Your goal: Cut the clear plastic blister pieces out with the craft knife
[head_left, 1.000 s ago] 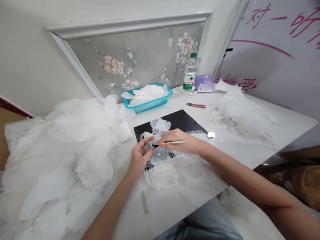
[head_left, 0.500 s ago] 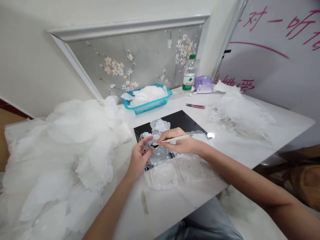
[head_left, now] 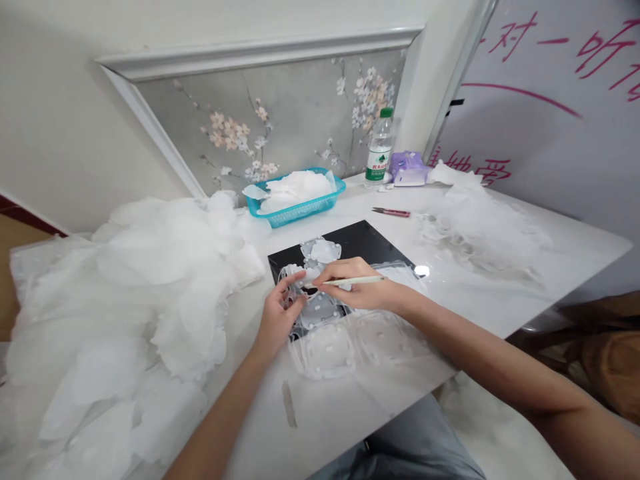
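Nearest, the person's denim-covered lap (head_left: 420, 443) sits below the edge of a white marble-patterned table (head_left: 320, 427). On the table lies a clear plastic sheet (head_left: 330, 351) of square panels dotted with small white spots, partly over a black board (head_left: 358, 240). The left hand (head_left: 279, 313) curls at the sheet's upper-left part, its fingers among the crumpled clear pieces; whether they pinch anything, I cannot tell. The right hand (head_left: 357, 287) grips a slender pale stick (head_left: 353, 281) in a narrow, pen-like hold, its tip just beside the left fingers. To the left rises a heap of white translucent sheets (head_left: 125, 300). Farther off are small red-handled scissors (head_left: 391, 212), a turquoise plastic basket (head_left: 300, 213) filled with white pieces, a water bottle (head_left: 380, 150), a purple tissue pack (head_left: 409, 168), and a whiteboard (head_left: 550, 113) with red writing.
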`<action>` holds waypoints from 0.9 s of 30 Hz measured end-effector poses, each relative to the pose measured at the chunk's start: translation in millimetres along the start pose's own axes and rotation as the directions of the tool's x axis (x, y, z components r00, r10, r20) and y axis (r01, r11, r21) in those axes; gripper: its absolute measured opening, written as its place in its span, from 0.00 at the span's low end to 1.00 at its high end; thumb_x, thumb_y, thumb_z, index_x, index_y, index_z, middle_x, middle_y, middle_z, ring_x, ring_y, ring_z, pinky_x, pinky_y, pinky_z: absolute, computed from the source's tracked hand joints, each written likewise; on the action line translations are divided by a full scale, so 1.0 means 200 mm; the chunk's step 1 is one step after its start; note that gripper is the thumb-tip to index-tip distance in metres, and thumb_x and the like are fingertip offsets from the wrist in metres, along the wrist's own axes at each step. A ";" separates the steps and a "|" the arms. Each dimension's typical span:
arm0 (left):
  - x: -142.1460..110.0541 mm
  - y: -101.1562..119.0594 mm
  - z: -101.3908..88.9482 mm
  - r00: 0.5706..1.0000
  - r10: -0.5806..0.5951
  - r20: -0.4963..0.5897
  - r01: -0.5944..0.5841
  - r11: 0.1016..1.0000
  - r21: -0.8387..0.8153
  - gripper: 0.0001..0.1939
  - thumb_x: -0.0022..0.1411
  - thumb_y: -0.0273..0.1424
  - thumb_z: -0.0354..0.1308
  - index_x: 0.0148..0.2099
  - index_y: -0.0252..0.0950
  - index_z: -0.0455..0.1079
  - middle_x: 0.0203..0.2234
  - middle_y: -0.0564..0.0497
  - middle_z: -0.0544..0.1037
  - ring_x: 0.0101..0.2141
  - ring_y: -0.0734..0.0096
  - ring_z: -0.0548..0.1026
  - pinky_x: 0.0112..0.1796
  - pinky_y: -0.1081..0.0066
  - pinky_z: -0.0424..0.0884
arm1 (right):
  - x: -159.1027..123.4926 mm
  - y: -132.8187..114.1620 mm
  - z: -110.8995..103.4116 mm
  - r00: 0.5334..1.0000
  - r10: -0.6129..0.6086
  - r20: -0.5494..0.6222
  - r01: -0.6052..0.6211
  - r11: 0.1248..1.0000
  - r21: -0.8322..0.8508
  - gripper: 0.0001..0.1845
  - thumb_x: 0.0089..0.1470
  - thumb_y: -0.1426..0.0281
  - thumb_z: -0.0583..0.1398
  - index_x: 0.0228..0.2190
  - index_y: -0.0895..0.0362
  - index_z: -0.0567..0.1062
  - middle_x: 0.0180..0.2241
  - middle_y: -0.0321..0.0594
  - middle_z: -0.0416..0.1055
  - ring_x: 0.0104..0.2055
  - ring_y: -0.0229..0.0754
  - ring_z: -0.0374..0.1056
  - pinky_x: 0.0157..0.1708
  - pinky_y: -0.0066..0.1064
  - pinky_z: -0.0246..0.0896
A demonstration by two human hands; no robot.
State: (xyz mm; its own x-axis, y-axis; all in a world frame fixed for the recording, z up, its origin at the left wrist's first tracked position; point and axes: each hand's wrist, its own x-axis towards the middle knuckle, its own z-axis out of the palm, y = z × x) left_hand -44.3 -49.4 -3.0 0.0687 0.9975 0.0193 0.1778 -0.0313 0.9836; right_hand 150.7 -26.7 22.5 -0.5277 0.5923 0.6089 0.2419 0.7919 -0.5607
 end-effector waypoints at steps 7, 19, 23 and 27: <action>0.00 0.00 0.00 1.000 -0.002 0.005 0.002 1.000 -0.012 0.23 0.51 0.33 0.63 0.51 0.38 0.72 0.41 0.49 0.77 0.32 0.71 0.71 0.32 0.74 0.68 | 0.00 -0.01 0.01 0.999 -0.034 0.016 0.035 0.998 -0.059 0.08 0.59 0.73 0.55 0.33 0.58 0.74 0.30 0.40 0.76 0.30 0.36 0.71 0.32 0.26 0.65; 0.00 -0.02 0.00 0.999 -0.001 -0.034 -0.001 0.997 -0.073 0.22 0.49 0.34 0.65 0.49 0.39 0.72 0.47 0.49 0.75 0.43 0.66 0.73 0.41 0.72 0.68 | -0.03 0.00 0.07 0.996 -0.082 0.024 0.084 0.989 -0.120 0.07 0.58 0.74 0.53 0.32 0.57 0.71 0.27 0.39 0.73 0.27 0.35 0.69 0.28 0.25 0.63; 0.00 -0.03 -0.01 0.998 -0.042 -0.055 0.034 0.989 -0.141 0.28 0.52 0.34 0.62 0.55 0.40 0.64 0.43 0.48 0.77 0.40 0.66 0.75 0.38 0.71 0.71 | -0.02 0.03 0.00 0.945 0.084 -0.316 -0.154 0.967 -0.205 0.09 0.61 0.70 0.52 0.38 0.57 0.72 0.32 0.42 0.75 0.30 0.37 0.70 0.30 0.28 0.64; 0.00 -0.04 -0.01 0.994 -0.098 -0.051 0.087 0.979 -0.184 0.28 0.53 0.34 0.62 0.56 0.40 0.61 0.33 0.52 0.77 0.29 0.70 0.75 0.30 0.73 0.70 | -0.04 0.25 -0.13 0.932 0.277 -0.234 -0.356 0.822 -0.444 0.14 0.55 0.73 0.57 0.44 0.55 0.75 0.43 0.44 0.75 0.45 0.48 0.69 0.42 0.36 0.65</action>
State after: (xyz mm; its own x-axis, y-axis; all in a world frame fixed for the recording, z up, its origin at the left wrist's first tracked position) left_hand -48.2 -48.9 -10.2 0.0010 0.9977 -0.0678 -0.0005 0.0678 0.9977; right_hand 188.5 11.4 4.2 -0.2340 0.8061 0.5436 0.7486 0.5061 -0.4283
